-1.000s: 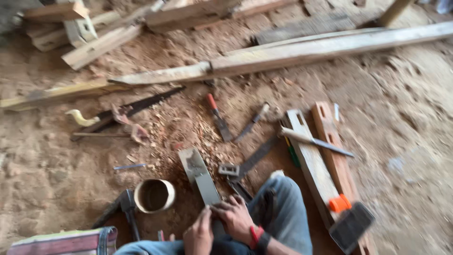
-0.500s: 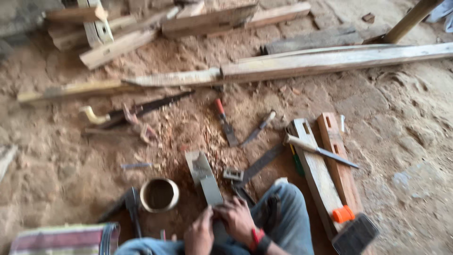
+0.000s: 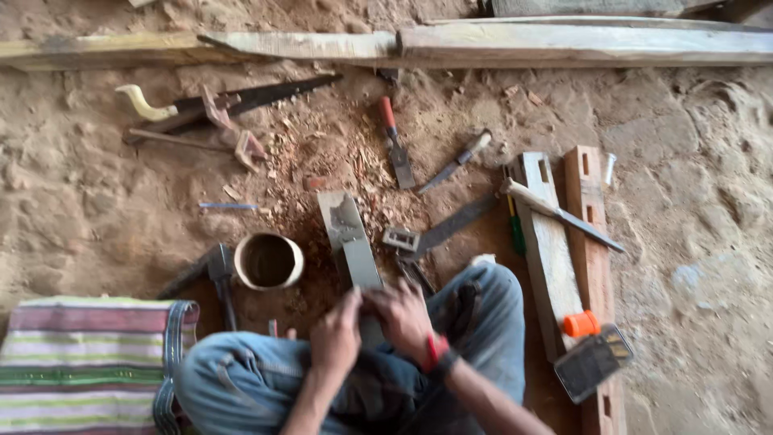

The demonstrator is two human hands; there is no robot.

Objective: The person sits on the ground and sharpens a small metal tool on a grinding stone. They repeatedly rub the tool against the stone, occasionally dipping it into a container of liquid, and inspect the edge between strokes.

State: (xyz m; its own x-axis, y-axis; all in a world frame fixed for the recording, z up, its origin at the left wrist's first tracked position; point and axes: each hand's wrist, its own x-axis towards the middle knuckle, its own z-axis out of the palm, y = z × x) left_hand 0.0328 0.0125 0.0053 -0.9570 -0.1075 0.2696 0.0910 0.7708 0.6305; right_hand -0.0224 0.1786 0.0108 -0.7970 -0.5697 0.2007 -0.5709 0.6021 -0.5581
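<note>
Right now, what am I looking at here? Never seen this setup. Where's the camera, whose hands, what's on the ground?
There is no machine: a person sits on a dirt floor, and the one camera is worn on their head, looking down at their own lap and hands. The left hand and right hand both grip the near end of a flat grey sharpening block that rests on the ground between the knees. Around it lie wood shavings, a small round bowl, a red-handled chisel, a handsaw, wooden planks with cut slots and a striped cloth. What exactly the fingers pinch is too blurred to tell.
</note>
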